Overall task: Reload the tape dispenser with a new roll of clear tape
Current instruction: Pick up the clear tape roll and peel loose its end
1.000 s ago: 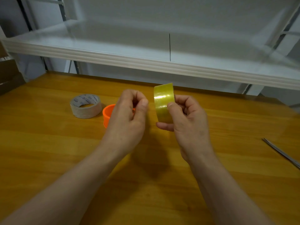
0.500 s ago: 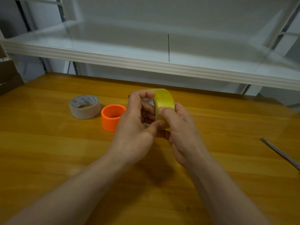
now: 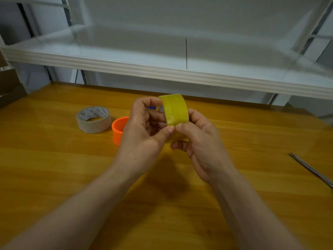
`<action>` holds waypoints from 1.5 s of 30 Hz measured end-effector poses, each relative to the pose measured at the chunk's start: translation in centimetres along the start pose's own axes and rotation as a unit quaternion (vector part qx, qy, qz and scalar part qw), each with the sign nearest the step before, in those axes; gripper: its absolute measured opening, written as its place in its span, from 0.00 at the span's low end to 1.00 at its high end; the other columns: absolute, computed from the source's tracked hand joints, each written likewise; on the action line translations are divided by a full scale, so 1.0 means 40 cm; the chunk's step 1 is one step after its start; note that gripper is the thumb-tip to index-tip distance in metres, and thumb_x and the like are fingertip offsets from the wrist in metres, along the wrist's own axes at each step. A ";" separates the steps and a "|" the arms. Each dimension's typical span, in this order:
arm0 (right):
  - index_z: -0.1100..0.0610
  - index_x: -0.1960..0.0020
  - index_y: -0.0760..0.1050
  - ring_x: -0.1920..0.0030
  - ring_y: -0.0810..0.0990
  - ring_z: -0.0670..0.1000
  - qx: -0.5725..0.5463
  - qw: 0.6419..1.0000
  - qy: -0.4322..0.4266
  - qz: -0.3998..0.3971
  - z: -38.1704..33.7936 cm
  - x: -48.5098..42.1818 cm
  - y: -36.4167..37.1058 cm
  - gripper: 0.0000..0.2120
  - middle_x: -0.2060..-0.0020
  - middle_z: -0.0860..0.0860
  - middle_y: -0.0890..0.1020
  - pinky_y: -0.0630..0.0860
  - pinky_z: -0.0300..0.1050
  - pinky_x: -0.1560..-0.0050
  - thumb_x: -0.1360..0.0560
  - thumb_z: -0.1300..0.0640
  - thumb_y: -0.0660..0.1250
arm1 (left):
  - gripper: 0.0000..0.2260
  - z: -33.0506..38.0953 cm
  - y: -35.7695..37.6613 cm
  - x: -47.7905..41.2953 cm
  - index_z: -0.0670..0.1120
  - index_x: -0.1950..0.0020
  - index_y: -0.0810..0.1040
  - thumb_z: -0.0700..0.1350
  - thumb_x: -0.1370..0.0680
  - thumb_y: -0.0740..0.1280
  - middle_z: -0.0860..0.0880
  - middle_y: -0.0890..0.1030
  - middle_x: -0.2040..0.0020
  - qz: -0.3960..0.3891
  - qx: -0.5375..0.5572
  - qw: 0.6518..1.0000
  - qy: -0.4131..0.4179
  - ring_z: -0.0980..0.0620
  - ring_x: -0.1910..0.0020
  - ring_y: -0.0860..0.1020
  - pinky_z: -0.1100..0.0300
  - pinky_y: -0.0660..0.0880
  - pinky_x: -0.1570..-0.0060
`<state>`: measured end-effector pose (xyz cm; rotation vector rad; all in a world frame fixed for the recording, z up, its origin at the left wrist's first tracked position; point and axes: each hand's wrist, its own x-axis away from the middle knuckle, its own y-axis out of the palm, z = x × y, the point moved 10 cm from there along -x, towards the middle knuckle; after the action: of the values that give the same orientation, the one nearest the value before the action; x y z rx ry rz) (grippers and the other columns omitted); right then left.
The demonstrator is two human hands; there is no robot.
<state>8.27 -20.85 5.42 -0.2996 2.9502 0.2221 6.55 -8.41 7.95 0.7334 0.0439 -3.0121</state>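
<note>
A yellowish roll of clear tape stands on edge in the air above the wooden table, held between both hands. My right hand grips it from the right and below, thumb on the outer face. My left hand holds its left side, fingers curled into the core, thumb tip touching the right thumb at the roll's lower face. An orange plastic ring, open end up, sits on the table just behind my left hand, partly hidden by it. No full dispenser body is visible.
A grey, nearly used tape roll lies flat to the left of the orange ring. Metal scissors blades lie at the table's right edge. A white shelf overhangs the far side of the table. Brown boxes sit at far left.
My left hand came over from above the orange ring and joined my right hand on the roll. Both thumbs now meet on the roll's face, and the roll sits slightly lower.
</note>
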 end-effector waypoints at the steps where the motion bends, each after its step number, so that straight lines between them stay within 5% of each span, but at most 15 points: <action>1: 0.52 0.43 0.78 0.50 0.84 0.52 0.004 1.000 -0.006 0.006 -0.001 -0.001 -0.002 0.12 0.46 0.55 0.85 0.78 0.43 0.62 0.24 0.62 0.65 | 0.22 0.000 -0.007 -0.003 0.46 0.38 0.72 0.32 0.27 0.74 0.46 0.83 0.53 0.006 0.000 1.000 -0.004 0.51 0.53 0.83 0.59 0.81 0.51; 9: 0.52 0.39 0.78 0.53 0.84 0.47 0.043 0.996 -0.041 0.060 -0.014 0.001 -0.025 0.13 0.48 0.50 0.84 0.80 0.41 0.63 0.21 0.64 0.67 | 0.07 0.001 -0.062 -0.006 0.56 0.52 0.81 0.47 0.27 0.76 0.55 0.84 0.56 0.077 -0.114 0.990 0.009 0.59 0.56 0.82 0.65 0.79 0.57; 14: 0.53 0.35 0.76 0.51 0.85 0.48 0.101 0.992 -0.061 0.054 -0.026 0.006 -0.020 0.16 0.46 0.49 0.83 0.82 0.41 0.61 0.21 0.63 0.68 | 0.03 0.018 -0.078 -0.006 0.56 0.53 0.81 0.49 0.25 0.74 0.56 0.84 0.57 0.101 -0.206 0.972 0.044 0.58 0.58 0.82 0.57 0.82 0.59; 21: 0.52 0.36 0.76 0.49 0.83 0.46 0.166 0.980 -0.101 0.034 -0.040 0.010 -0.004 0.16 0.48 0.46 0.83 0.83 0.41 0.60 0.21 0.64 0.68 | 0.06 0.070 -0.063 0.001 0.46 0.54 0.82 0.48 0.24 0.69 0.52 0.81 0.58 0.098 -0.335 0.924 0.154 0.51 0.60 0.80 0.47 0.79 0.62; 29: 0.52 0.36 0.77 0.53 0.82 0.49 0.234 0.963 -0.130 0.038 -0.050 0.013 -0.001 0.15 0.48 0.48 0.81 0.85 0.53 0.60 0.22 0.62 0.69 | 0.05 0.063 -0.030 -0.010 0.43 0.54 0.75 0.45 0.24 0.65 0.50 0.74 0.58 0.045 -0.417 0.890 0.178 0.50 0.62 0.73 0.55 0.70 0.65; 32: 0.49 0.39 0.78 0.55 0.83 0.45 0.208 0.969 -0.131 0.040 -0.058 0.013 -0.001 0.15 0.53 0.42 0.84 0.84 0.49 0.61 0.22 0.63 0.69 | 0.04 0.067 -0.018 -0.008 0.43 0.54 0.72 0.43 0.23 0.63 0.49 0.72 0.58 0.028 -0.418 0.888 0.187 0.50 0.61 0.71 0.63 0.63 0.65; 36: 0.45 0.43 0.78 0.58 0.83 0.42 0.189 0.972 -0.128 0.055 -0.059 0.010 -0.008 0.16 0.57 0.39 0.84 0.83 0.43 0.62 0.23 0.64 0.69 | 0.03 0.075 0.007 0.001 0.43 0.53 0.70 0.43 0.23 0.60 0.48 0.70 0.57 0.017 -0.434 0.874 0.219 0.50 0.59 0.69 0.54 0.65 0.60; 45: 0.51 0.38 0.78 0.55 0.84 0.47 0.132 0.984 -0.095 0.068 -0.042 0.008 -0.021 0.15 0.55 0.47 0.85 0.82 0.41 0.62 0.22 0.64 0.69 | 0.04 0.065 0.012 0.006 0.43 0.52 0.70 0.37 0.25 0.62 0.50 0.65 0.54 0.067 -0.460 0.859 0.215 0.52 0.56 0.64 0.57 0.54 0.56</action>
<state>7.88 -22.00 6.87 -0.0383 2.7679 -0.1195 5.16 -9.00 10.12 1.1349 1.2585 -2.1818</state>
